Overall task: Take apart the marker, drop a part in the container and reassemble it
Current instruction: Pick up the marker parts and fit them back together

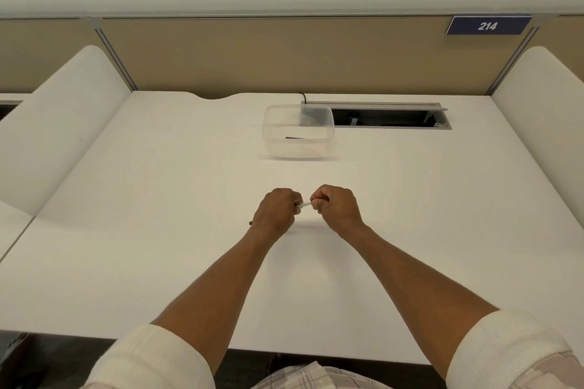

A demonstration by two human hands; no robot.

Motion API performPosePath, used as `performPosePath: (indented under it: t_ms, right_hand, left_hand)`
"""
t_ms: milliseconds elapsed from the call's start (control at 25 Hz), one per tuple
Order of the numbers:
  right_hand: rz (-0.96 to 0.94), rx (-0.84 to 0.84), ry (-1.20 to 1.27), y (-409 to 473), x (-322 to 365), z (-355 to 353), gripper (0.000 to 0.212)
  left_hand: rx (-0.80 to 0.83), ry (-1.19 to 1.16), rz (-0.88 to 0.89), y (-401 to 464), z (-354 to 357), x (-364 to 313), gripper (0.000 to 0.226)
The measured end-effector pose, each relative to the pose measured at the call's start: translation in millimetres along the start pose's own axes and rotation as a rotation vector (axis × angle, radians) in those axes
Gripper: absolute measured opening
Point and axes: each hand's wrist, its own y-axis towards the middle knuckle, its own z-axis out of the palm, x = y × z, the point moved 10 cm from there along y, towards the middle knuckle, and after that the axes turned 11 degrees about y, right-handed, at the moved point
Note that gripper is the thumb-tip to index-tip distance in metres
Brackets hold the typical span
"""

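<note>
Only one view here, the head cam looking down at a white desk (158, 262) with tan partition panels across the top of the frame and a blue tag reading 214 (488, 25) in the upper right. A clear plastic container (298, 131) sits above centre, just left of an open cable tray (388, 117) set into the desk, and there's a thin dark piece (294, 138) lying inside it. Nothing blocks the space between the container and the hands. Lower down, around the middle, the left hand (275, 210) and right hand (338, 207) are both curled into fists, each clamped on one end of the marker (305, 205). Only a short white bit shows between them, plus a dark tip poking out left of the left wrist.
</note>
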Motion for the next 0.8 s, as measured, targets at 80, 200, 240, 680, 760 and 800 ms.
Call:
performPosePath:
  t_ms: [80,200,240,680,760,800]
  right_hand:
    - [0.003,0.018,0.0,-1.7,-2.8,0.5,0.014]
    - [-0.013,0.051,-0.022,-2.7,-3.5,-2.5,0.015]
    - [-0.034,0.066,-0.039,-2.5,-2.1,-3.6,0.013]
    - [-0.38,0.182,-0.594,-11.1,26.7,2.8,0.026]
    - [-0.349,0.169,-0.578,-9.6,24.0,1.8,0.031]
    - [-0.317,0.166,-0.548,-7.8,22.2,1.5,0.032]
  left_hand:
    - [0.003,0.011,0.016,-1.0,0.5,-2.7,0.017]
    - [-0.014,0.005,0.026,-3.1,-3.6,-6.5,0.018]
    - [-0.016,0.007,0.032,-3.2,-5.7,-8.0,0.018]
    - [0.035,0.017,0.071,2.3,-9.4,-10.2,0.014]
    - [0.035,0.023,0.073,2.8,-7.7,-11.0,0.015]
    - [0.033,0.026,0.07,3.0,-6.5,-10.4,0.015]
